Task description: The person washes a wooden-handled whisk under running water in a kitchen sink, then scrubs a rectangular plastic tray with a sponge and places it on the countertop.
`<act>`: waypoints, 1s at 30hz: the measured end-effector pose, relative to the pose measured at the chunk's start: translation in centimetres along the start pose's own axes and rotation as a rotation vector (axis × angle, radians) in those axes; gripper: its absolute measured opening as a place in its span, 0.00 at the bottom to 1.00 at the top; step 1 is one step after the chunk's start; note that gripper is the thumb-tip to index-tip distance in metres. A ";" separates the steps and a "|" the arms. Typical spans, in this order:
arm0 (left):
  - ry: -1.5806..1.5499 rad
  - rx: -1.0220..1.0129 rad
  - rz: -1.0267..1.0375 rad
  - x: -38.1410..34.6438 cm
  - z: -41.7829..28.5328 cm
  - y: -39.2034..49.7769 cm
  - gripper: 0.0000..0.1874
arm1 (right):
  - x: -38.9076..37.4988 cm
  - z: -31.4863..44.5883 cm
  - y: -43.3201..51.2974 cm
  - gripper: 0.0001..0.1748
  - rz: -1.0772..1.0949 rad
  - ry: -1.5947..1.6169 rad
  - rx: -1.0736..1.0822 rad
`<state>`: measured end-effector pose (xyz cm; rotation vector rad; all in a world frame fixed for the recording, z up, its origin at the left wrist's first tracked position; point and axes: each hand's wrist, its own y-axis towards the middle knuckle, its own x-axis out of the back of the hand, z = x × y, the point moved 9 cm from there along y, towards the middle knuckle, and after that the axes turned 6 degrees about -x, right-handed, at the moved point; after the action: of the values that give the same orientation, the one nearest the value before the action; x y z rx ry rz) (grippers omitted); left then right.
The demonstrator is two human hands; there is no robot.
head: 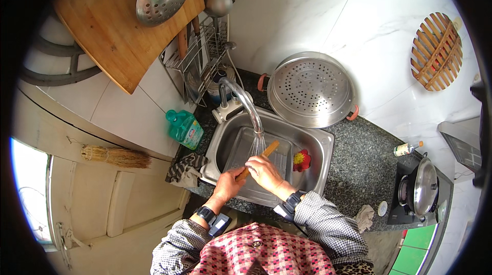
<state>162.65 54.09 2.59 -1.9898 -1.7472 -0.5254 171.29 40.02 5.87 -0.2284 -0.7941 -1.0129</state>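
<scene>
A wooden stick (272, 147), shaped like a slim rolling pin, slants across the sink in both hands. My left hand (229, 185) grips its lower end. Higher up, my right hand (265, 171) closes around the middle, leaving the upper end bare. Water runs from the curved chrome faucet (248, 106) just above my right hand. Below the hands, a rectangular tray (234, 152) lies in the stainless steel sink (326, 159). A red flower-shaped scrubber (301, 160) with a yellow centre rests at the sink's right side.
A perforated steamer pot (311, 88) stands behind the sink. Left are a green detergent bottle (185, 129) and a striped cloth (187, 167). A wooden cutting board (123, 25) juts in at upper left. A lidded wok (424, 186) sits on the stove at right, near a crumpled rag (364, 217).
</scene>
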 end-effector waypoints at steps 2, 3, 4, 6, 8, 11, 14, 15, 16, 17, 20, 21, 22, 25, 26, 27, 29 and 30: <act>-0.389 0.281 0.067 -1.3 1.8 -0.6 0.28 | -0.4 0.8 0.1 0.10 0.049 0.015 0.074; -0.569 0.447 0.095 -2.2 2.5 -1.4 0.27 | 0.6 -0.4 0.2 0.10 -0.074 0.014 -0.080; -0.756 0.423 0.096 -2.6 1.8 -1.2 0.28 | 2.2 -0.3 0.1 0.09 -0.235 -0.035 -0.093; -0.869 0.451 0.119 -3.1 1.5 -1.1 0.24 | 3.5 0.1 -0.4 0.09 -0.398 -0.078 -0.145; -0.973 0.493 0.136 -3.5 1.6 -0.7 0.23 | 1.4 1.9 -0.3 0.10 -0.185 -0.009 -0.025; -1.107 0.550 0.142 -3.6 2.0 -0.2 0.25 | -0.3 4.5 -1.0 0.11 -0.015 0.060 0.176; -1.228 0.578 0.138 -3.8 1.5 -0.4 0.25 | 0.7 2.8 -0.1 0.11 -0.086 0.011 0.071; -1.172 0.576 0.167 -3.9 1.4 -0.5 0.24 | 1.4 1.8 0.6 0.11 -0.102 -0.069 0.035; -1.138 0.557 0.207 -3.9 1.0 -0.6 0.24 | 3.1 0.4 0.7 0.10 -0.272 -0.018 -0.086; -1.120 0.527 0.241 -4.0 0.5 -0.5 0.23 | 4.6 -0.2 0.6 0.10 -0.406 -0.048 -0.127; -1.172 0.600 0.222 -4.1 0.4 -0.8 0.20 | 3.2 -0.3 1.2 0.12 -0.241 -0.051 -0.119; -1.220 0.599 0.219 -4.2 0.2 -0.7 0.20 | 2.1 0.4 0.7 0.11 -0.162 0.013 -0.111; -1.197 0.625 0.185 -4.0 0.5 -0.8 0.19 | 0.8 1.5 0.7 0.10 -0.017 -0.046 0.013; -1.165 0.629 0.185 -3.9 0.7 -1.1 0.19 | 0.0 3.7 -0.4 0.08 0.004 0.046 0.176; -1.226 0.606 0.203 -4.2 0.2 -1.1 0.19 | 0.9 2.3 0.0 0.08 -0.093 0.013 0.063; -1.218 0.598 0.228 -4.3 0.1 -1.2 0.18 | 1.5 1.6 0.3 0.08 -0.143 -0.042 0.020; -1.232 0.574 0.279 -4.5 -0.3 -1.2 0.18 | 4.9 -1.1 0.9 0.12 -0.449 -0.067 -0.117; -1.246 0.569 0.307 -4.6 -0.5 -1.3 0.17 | 4.4 -1.5 1.0 0.13 -0.421 -0.088 -0.137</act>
<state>160.73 50.16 0.58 -2.1399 -1.7238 1.4364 174.12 36.85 8.08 -0.2292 -0.8740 -1.4652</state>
